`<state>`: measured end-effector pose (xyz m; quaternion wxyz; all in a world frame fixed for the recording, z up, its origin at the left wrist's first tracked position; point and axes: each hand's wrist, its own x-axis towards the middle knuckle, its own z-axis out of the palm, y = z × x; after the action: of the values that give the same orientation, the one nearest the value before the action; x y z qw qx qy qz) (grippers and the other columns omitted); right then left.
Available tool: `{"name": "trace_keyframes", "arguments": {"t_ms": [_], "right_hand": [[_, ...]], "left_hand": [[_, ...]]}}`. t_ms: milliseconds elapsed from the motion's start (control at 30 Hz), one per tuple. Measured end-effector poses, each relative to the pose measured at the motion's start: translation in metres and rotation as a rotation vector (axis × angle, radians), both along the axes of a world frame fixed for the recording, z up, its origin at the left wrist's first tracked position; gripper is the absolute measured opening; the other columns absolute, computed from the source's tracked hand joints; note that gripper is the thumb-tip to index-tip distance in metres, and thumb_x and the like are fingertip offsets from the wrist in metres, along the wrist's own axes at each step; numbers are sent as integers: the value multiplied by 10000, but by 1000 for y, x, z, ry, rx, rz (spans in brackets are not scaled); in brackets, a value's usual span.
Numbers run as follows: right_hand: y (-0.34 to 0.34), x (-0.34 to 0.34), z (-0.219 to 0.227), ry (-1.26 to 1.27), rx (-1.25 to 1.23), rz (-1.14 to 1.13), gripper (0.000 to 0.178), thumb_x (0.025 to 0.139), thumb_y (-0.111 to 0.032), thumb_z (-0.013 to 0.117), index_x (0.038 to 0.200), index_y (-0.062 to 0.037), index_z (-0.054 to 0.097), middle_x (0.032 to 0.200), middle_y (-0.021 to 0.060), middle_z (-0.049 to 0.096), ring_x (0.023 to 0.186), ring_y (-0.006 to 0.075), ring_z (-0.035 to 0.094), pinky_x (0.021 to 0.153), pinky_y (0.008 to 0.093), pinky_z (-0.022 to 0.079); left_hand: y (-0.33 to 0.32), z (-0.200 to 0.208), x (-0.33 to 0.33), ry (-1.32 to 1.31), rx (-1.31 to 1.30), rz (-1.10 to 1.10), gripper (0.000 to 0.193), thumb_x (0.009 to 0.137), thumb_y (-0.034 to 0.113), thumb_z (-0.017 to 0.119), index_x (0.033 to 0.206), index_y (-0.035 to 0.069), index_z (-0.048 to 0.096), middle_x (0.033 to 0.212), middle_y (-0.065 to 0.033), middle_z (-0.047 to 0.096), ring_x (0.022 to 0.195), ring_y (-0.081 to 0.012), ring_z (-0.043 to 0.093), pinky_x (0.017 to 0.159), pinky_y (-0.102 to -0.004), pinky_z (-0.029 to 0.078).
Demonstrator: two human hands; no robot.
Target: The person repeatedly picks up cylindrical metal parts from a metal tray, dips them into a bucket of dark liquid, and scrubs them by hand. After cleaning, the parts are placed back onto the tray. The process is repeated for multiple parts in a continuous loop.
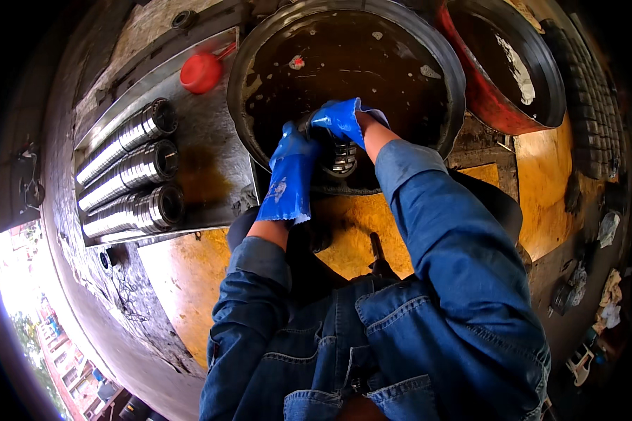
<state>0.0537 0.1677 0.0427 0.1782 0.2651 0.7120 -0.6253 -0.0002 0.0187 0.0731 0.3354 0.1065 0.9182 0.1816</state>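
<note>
Both my hands wear blue rubber gloves and meet over the near part of a round tub [459, 98] of dark brown liquid. Between them is a dark ring with shiny bars inside, which looks like a roller bearing [343, 161]. My left hand [291, 145] is closed at its left side, thumb up. From above, my right hand [338, 119] curls its fingers over its upper edge. The gloves hide part of the ring and the fingertips' contact with it.
On the left, a metal tray [214, 133] carries three rows of stacked steel rings [130, 172] and a red dipper [201, 73]. A red drum [474, 95] with dark liquid stands right of the tub. Further right are piled dark rings [591, 98]. Yellowish boards [544, 189] cover the floor.
</note>
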Motion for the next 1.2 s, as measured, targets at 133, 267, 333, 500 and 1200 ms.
{"name": "trace_keyframes", "arguments": {"t_ms": [133, 267, 333, 500, 1200], "right_hand": [[-17, 16, -20, 294, 83, -34, 334, 972, -268, 613, 1187, -39, 724, 1143, 154, 723, 1070, 278, 698, 974, 374, 527], [-46, 61, -51, 450, 435, -294, 386, 948, -250, 635, 1254, -18, 671, 1233, 175, 688, 1126, 289, 676, 1015, 375, 501], [-41, 56, -43, 323, 452, -274, 422, 936, -241, 646, 1287, -7, 644, 1278, 185, 670, 1154, 295, 665, 1035, 376, 488], [-3, -5, 15, 165, 291, 93, 434, 891, -263, 670, 1225, 14, 692, 1230, 238, 704, 1097, 346, 695, 946, 419, 519], [-37, 21, -47, 453, 388, -88, 546, 895, -328, 686, 1339, -18, 616, 1191, 205, 695, 1093, 329, 684, 964, 405, 526]], "left_hand": [[-14, -15, -1, 75, 30, -13, 756, 876, 337, 687, 1506, 50, 383, 1398, -279, 605, 1289, -393, 616, 1083, -456, 491], [-5, 8, 2, -19, -21, -17, 788, 862, 332, 682, 1526, 55, 360, 1402, -283, 600, 1299, -395, 608, 1085, -459, 487], [-11, 5, 1, 15, -28, -15, 904, 836, 365, 678, 1590, 63, 280, 1386, -303, 605, 1307, -390, 603, 1090, -456, 477], [-7, 6, 0, -7, -24, -5, 826, 849, 352, 674, 1551, 73, 340, 1383, -289, 613, 1295, -396, 609, 1085, -462, 481], [-16, 22, 1, -7, -49, 43, 744, 868, 320, 701, 1509, 68, 420, 1399, -258, 610, 1301, -392, 603, 1089, -463, 490]]}}
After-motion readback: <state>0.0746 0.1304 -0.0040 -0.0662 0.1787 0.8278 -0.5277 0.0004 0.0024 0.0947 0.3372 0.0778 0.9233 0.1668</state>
